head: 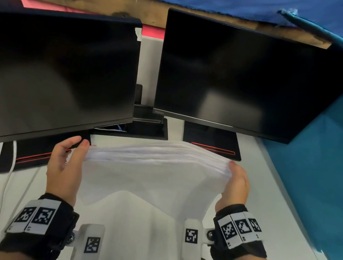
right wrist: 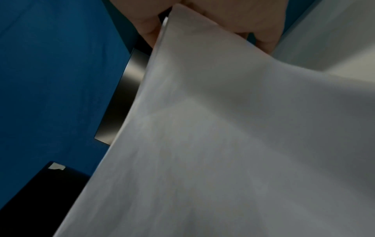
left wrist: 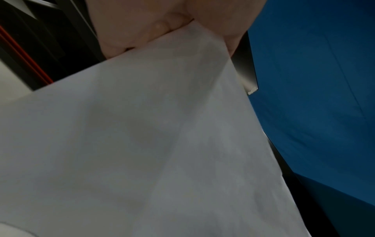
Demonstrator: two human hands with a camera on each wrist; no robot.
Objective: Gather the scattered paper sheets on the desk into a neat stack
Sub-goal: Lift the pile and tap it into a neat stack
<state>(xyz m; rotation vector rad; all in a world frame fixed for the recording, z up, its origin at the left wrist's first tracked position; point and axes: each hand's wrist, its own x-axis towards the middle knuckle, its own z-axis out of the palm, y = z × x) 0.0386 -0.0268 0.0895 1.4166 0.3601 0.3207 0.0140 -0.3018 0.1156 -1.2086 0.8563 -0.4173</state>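
Observation:
A bundle of several white paper sheets (head: 151, 171) hangs upright between my two hands, above the white desk (head: 265, 210). Its top edges fan slightly apart and the sheets bow toward me. My left hand (head: 68, 159) holds the bundle's upper left corner, thumb on the near side. My right hand (head: 236, 182) pinches the upper right corner. In the left wrist view the paper (left wrist: 142, 152) fills the frame below my fingers (left wrist: 142, 32). The right wrist view shows the paper (right wrist: 223, 152) running down from my fingers (right wrist: 233, 19).
Two dark monitors (head: 52, 72) (head: 251, 79) stand close behind the paper on black bases with red trim (head: 213, 140). A teal partition (head: 334, 165) rises along the right side. A white cable (head: 5, 183) runs down the desk at left.

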